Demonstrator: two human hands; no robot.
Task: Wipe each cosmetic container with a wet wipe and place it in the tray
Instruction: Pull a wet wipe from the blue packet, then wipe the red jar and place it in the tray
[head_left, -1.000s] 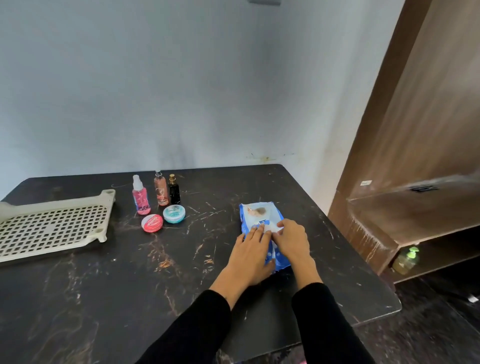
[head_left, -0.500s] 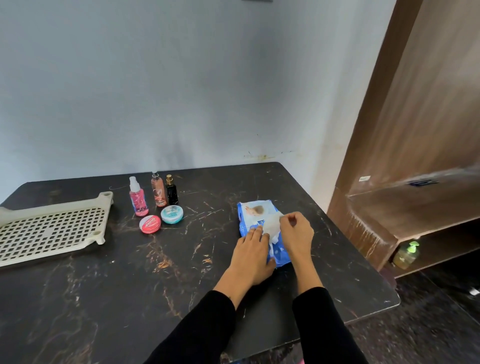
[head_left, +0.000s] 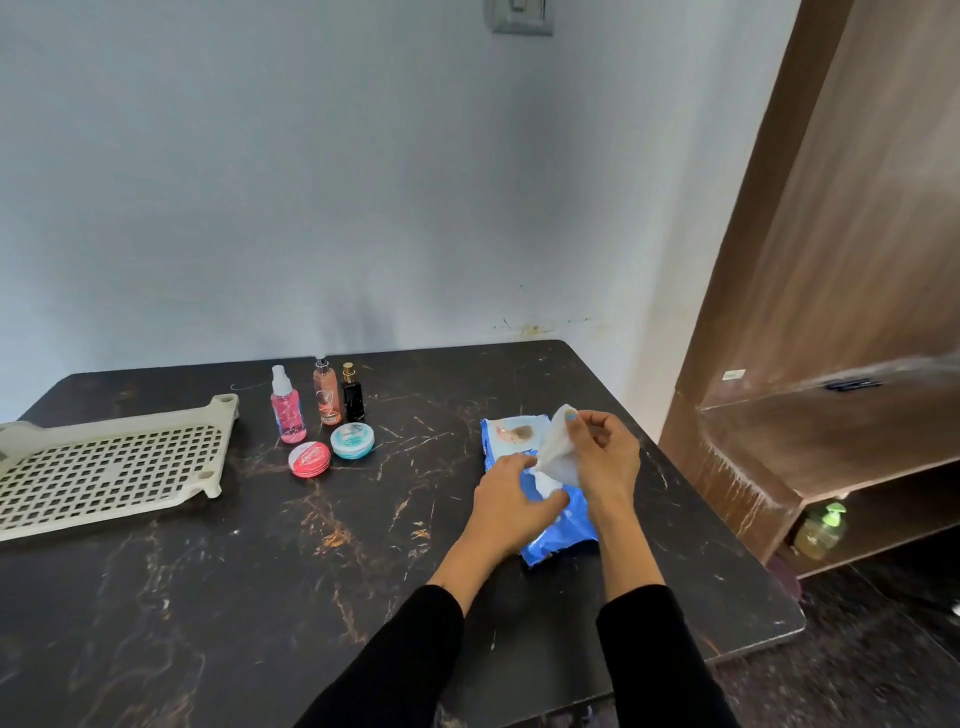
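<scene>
A blue wet-wipe pack (head_left: 511, 434) lies on the dark marble table (head_left: 260, 571). My left hand (head_left: 511, 506) presses flat on the pack. My right hand (head_left: 602, 452) pinches a white wet wipe (head_left: 558, 449) and holds it lifted above the pack's opening. Left of the pack stand a pink spray bottle (head_left: 287, 408), a peach spray bottle (head_left: 327, 395) and a small black perfume bottle (head_left: 352, 396). In front of them lie a red round tin (head_left: 309, 459) and a teal round tin (head_left: 352, 440). A beige perforated tray (head_left: 104, 467) sits at the table's left.
A wooden shelf unit (head_left: 831, 364) stands right of the table, with a green pump bottle (head_left: 821, 530) on its lower shelf. A grey wall backs the table, and a wall switch (head_left: 519, 15) is high up. The table's right edge is close to the pack.
My right hand has pulled the wipe up out of the pack and raised it. My left hand stays on the pack, holding it down.
</scene>
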